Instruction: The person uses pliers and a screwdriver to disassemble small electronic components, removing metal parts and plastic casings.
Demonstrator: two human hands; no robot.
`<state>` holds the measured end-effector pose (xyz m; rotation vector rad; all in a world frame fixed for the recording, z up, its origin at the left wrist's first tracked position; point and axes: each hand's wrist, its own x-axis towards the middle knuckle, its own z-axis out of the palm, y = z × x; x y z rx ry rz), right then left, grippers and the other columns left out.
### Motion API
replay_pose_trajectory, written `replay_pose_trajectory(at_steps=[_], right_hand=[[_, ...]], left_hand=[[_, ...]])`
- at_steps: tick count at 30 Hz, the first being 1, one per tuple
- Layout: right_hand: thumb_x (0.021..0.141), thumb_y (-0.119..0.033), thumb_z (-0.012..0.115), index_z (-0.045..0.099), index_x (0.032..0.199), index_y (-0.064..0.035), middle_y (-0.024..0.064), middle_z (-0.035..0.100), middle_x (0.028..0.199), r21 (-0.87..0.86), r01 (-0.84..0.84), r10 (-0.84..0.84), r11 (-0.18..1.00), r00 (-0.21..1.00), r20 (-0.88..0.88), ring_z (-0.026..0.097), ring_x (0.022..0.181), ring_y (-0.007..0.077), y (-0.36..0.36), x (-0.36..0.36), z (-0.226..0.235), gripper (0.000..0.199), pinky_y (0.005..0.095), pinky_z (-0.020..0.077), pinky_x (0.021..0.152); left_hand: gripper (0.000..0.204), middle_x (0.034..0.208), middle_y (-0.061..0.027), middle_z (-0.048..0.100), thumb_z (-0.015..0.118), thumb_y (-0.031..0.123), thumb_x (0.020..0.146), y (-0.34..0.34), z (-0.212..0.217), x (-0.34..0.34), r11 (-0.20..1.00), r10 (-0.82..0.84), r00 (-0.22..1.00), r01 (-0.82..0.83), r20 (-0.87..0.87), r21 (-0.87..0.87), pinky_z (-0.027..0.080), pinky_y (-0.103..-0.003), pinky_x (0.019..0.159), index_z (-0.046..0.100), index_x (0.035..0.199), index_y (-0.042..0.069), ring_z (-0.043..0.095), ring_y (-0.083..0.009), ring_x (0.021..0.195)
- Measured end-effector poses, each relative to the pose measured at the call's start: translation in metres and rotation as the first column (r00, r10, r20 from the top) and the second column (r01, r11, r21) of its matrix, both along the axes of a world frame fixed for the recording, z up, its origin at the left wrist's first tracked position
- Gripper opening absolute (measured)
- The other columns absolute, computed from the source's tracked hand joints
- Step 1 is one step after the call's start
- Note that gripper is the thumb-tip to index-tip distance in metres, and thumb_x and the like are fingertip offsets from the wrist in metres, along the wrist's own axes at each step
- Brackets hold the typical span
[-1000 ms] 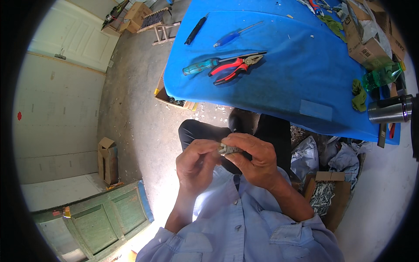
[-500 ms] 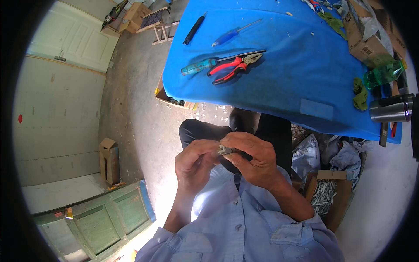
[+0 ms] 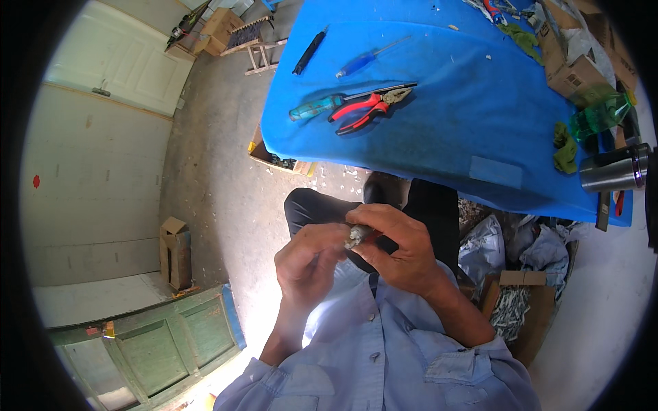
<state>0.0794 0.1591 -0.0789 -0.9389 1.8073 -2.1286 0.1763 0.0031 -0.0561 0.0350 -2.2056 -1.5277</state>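
Note:
A small grey piece, rough and metallic-looking (image 3: pixel 356 236), is pinched between the thumb and fingers of my right hand (image 3: pixel 401 250) above my lap. My left hand (image 3: pixel 307 262) is closed beside it, its curled fingertips at the piece's left end; whatever else they may hold is hidden. On the blue-covered table (image 3: pixel 425 144) beyond my hands lie red-and-black pliers (image 3: pixel 363 111), which rest against a teal-handled screwdriver (image 3: pixel 317 107). Farther back are a blue-handled screwdriver (image 3: pixel 356 64) and a slim black tool (image 3: pixel 310 53).
At the table's right stand a steel cup (image 3: pixel 615 169), a green bottle (image 3: pixel 602 116) and a cardboard box (image 3: pixel 572 75). A carton of metal strips (image 3: pixel 510 312) and white sacks (image 3: pixel 482 245) sit below at right. Another box (image 3: pixel 258 152) is under the table's left corner.
The grey piece has turned in my right fingers, so more of its rough end shows. My left fingertips have shifted slightly. The whole view has moved a little.

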Motion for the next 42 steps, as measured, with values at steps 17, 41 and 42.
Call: replay_pose_trajectory(at_steps=[17,41,42], right_hand=[[0.078,0.012,0.075,0.069,0.118,0.0009,0.0174,0.072,0.112,-0.057,-0.058,0.051,0.997,0.991,-0.122,0.073,0.088,0.0234,0.003,0.014,0.003,0.042,0.0320,0.0598,0.073],[0.079,0.008,0.075,0.070,0.114,0.0016,0.0180,0.073,0.104,0.190,-0.171,0.218,0.967,0.939,-0.266,0.073,0.080,0.0263,-0.054,0.033,0.006,0.036,0.0336,0.0590,0.067],[0.079,0.008,0.075,0.070,0.114,0.0016,0.0178,0.073,0.104,0.204,-0.173,0.225,0.964,0.937,-0.267,0.073,0.080,0.0261,-0.056,0.035,0.007,0.036,0.0335,0.0590,0.067]], left_hand=[[0.018,0.109,-0.0175,0.070,0.065,-0.007,0.096,0.011,0.024,0.031,0.999,0.028,0.998,-0.027,0.047,-0.037,0.060,-0.026,0.070,0.071,0.113,-0.006,0.070,-0.0166,0.089],[0.033,0.103,-0.0125,0.074,0.079,-0.013,0.080,-0.040,-0.012,0.066,0.979,0.164,0.983,-0.151,-0.089,0.135,0.058,-0.026,0.068,0.070,0.109,-0.001,0.072,-0.0160,0.085],[0.033,0.103,-0.0121,0.074,0.079,-0.013,0.080,-0.042,-0.013,0.068,0.977,0.162,0.983,-0.149,-0.083,0.153,0.058,-0.026,0.068,0.071,0.109,-0.001,0.072,-0.0157,0.084]])
